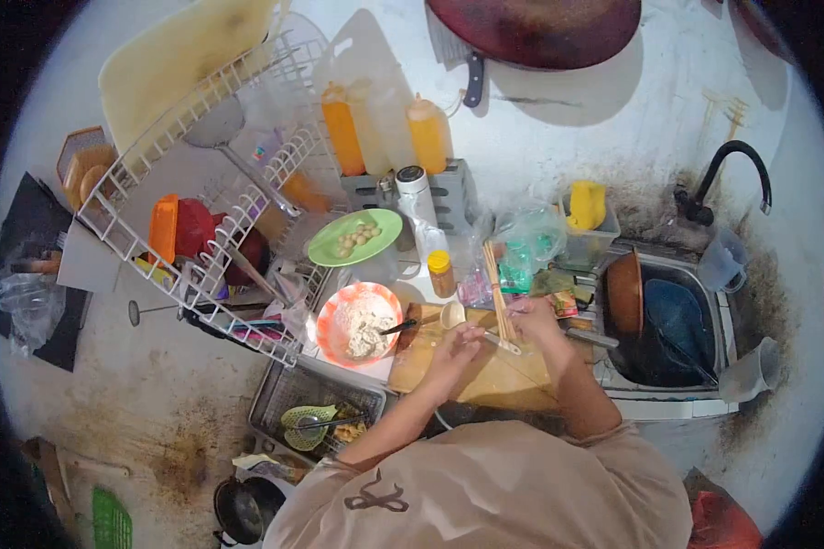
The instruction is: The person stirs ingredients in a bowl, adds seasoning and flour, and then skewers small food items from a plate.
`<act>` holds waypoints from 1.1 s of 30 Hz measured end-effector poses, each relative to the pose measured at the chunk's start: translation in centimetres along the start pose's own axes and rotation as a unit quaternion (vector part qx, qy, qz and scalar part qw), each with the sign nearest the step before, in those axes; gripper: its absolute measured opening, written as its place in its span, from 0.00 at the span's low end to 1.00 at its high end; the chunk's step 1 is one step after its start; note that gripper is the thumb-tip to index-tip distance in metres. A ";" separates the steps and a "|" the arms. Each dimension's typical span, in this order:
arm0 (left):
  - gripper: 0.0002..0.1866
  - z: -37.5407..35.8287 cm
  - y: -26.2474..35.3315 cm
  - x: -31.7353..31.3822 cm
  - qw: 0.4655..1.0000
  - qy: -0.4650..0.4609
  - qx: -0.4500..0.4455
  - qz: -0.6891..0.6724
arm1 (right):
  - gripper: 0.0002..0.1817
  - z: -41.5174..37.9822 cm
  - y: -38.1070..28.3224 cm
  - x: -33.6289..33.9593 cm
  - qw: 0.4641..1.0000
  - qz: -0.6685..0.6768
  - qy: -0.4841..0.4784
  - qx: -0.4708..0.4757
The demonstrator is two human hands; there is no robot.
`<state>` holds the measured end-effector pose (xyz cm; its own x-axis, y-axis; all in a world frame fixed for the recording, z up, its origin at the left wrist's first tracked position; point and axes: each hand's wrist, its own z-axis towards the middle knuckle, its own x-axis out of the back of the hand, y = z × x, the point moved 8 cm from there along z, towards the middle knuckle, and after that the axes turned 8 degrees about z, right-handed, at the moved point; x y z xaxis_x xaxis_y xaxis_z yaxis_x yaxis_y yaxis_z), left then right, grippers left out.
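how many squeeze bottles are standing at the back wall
3: an orange bottle on the left, a pale bottle in the middle, an orange bottle on the right, all on the grey rack. Others may be hidden behind them.

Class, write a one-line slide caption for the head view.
Both hands, left hand and right hand, meet over a wooden cutting board beside an orange bowl.

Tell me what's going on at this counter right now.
A person stands at a wooden cutting board beside the sink. The left hand and right hand meet over the board, working something small that I cannot make out. An orange bowl of pale mixture with a spoon in it sits left of the board, and a green plate of small balls lies behind it.
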<state>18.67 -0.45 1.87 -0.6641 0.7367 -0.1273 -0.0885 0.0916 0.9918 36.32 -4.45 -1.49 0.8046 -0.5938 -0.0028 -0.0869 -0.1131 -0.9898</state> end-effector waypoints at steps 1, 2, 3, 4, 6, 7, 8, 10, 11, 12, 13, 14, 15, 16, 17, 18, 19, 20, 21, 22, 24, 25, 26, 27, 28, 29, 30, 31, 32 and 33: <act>0.11 0.7 -0.6 -1.0 0.998 -0.006 0.053 -0.013 | 0.03 -1.5 -1.2 -0.2 1.000 0.009 0.000 0.021; 0.11 1.4 -1.1 -1.9 0.994 -0.011 0.107 -0.025 | 0.03 -2.7 -1.5 -0.6 0.999 0.016 -0.018 0.027; 0.12 1.7 -1.7 -2.7 0.986 -0.017 0.160 -0.037 | 0.03 -3.8 -1.6 -1.0 0.999 0.024 -0.035 0.033; 0.12 1.9 -1.9 -3.5 0.983 -0.033 0.164 -0.080 | 0.04 -4.7 -1.9 -1.4 0.997 0.031 -0.053 0.038; 0.12 2.4 -2.3 -5.1 0.969 -0.068 0.173 -0.165 | 0.05 -6.5 -2.6 -2.2 0.993 0.042 -0.105 0.034; 0.12 2.8 -2.5 -5.4 0.973 -0.064 0.156 -0.160 | 0.06 -6.9 -2.8 -2.3 0.990 0.047 -0.129 0.032; 0.13 3.0 -2.7 -5.7 0.976 -0.060 0.139 -0.155 | 0.07 -6.7 -3.6 -1.0 0.994 -0.026 -0.080 0.070; 0.13 3.0 -2.7 -6.3 0.988 -0.061 0.114 -0.089 | 0.08 -6.0 -5.7 1.5 0.975 -0.173 0.021 0.138; 0.13 2.7 -2.4 -6.4 0.992 -0.067 0.104 -0.027 | 0.08 -5.8 -6.6 2.2 0.974 -0.141 0.044 0.170; 0.13 2.4 -2.4 -6.6 0.992 -0.071 0.093 0.035 | 0.08 -5.4 -7.4 2.7 0.971 -0.110 0.067 0.200; 0.13 2.1 -2.7 -7.2 0.992 -0.088 0.085 0.033 | 0.08 -5.2 -7.9 3.1 0.966 -0.079 0.089 0.231; 0.13 1.9 -3.0 -7.7 0.991 -0.103 0.076 0.030 | 0.08 -5.0 -8.3 3.4 0.957 -0.049 0.110 0.262; 0.13 1.7 -3.1 -8.2 0.991 -0.117 0.066 0.027 | 0.07 -4.4 -7.8 3.3 0.960 0.018 0.100 0.261; 0.13 1.5 -3.1 -8.3 0.991 -0.110 0.065 0.027 | 0.06 -4.2 -7.3 3.4 0.963 0.036 0.102 0.247; 0.13 1.3 -3.0 -8.4 0.992 -0.103 0.062 0.027 | 0.06 -4.0 -7.0 3.4 0.965 0.054 0.103 0.235; 0.13 1.3 -2.8 -8.4 0.993 -0.093 0.059 0.028 | 0.06 -3.8 -7.0 3.3 0.967 0.072 0.102 0.223; 0.14 1.2 -2.6 -8.6 0.993 -0.101 0.060 0.029 | 0.06 -3.7 -6.9 3.1 0.969 0.108 0.092 0.204; 0.14 1.1 -2.4 -8.5 0.992 -0.107 0.060 0.032 | 0.06 -3.8 -6.8 2.9 0.969 0.145 0.081 0.185; 0.15 1.0 -2.3 -8.4 0.991 -0.114 0.061 0.034 | 0.06 -4.0 -6.8 2.7 0.967 0.182 0.070 0.165; 0.15 0.9 -2.4 -8.4 0.989 -0.127 0.071 0.033 | 0.06 -3.9 -6.8 2.5 0.968 0.205 0.051 0.138; 0.17 0.8 -2.5 -8.5 0.983 -0.154 0.090 0.031 | 0.06 -3.7 -6.5 2.4 0.964 0.250 0.014 0.084; 0.17 0.6 -2.3 -8.5 0.982 -0.161 0.098 0.027 | 0.07 -3.5 -6.0 2.4 0.958 0.276 -0.010 0.077; 0.18 0.2 -2.0 -8.6 0.980 -0.168 0.106 0.021 | 0.08 -3.1 -5.3 2.4 0.950 0.301 -0.033 0.070; 0.18 -0.1 -1.7 -8.7 0.978 -0.174 0.115 0.015 | 0.09 -3.1 -5.3 2.1 0.942 0.325 -0.056 0.063; 0.18 -0.4 -1.6 -8.7 0.975 -0.185 0.125 0.004 | 0.11 -3.3 -5.4 2.1 0.933 0.350 -0.051 0.068; 0.18 -0.6 -1.5 -8.7 0.971 -0.195 0.135 -0.007 | 0.13 -3.6 -5.6 2.2 0.923 0.374 -0.045 0.073; 0.18 -0.9 -1.6 -8.8 0.968 -0.205 0.145 -0.019 | 0.15 -3.8 -5.9 2.3 0.914 0.397 -0.040 0.078; 0.18 -1.2 -1.8 -8.8 0.966 -0.211 0.148 -0.026 | 0.17 -3.7 -5.9 2.7 0.909 0.406 -0.018 0.094; 0.18 -1.4 -2.1 -8.7 0.964 -0.217 0.150 -0.033 | 0.19 -3.6 -6.0 3.1 0.903 0.414 0.002 0.111; 0.18 -1.6 -2.2 -8.7 0.962 -0.222 0.152 -0.038 | 0.22 -3.4 -6.3 3.6 0.897 0.423 0.023 0.128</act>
<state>23.51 -8.12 0.80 -0.2749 0.9276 -0.2529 0.1408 0.2991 0.9438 37.71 -8.61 5.17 0.4888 -0.4136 -0.7681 -0.5131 0.5757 -0.6366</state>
